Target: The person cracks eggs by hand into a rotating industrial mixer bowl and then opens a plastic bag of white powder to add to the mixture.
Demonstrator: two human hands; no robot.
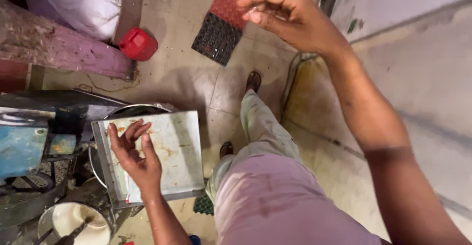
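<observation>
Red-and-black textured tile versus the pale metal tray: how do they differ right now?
The red-and-black textured tile is small, dark and bumpy; the pale metal tray is larger, smooth and rust-stained. The tile is held up in the air, pinched at one corner by the right hand; the tray rests low over a round metal basin, with the left hand open above it. The tile hangs tilted; the tray lies roughly flat. Both are flat and rectangular.
</observation>
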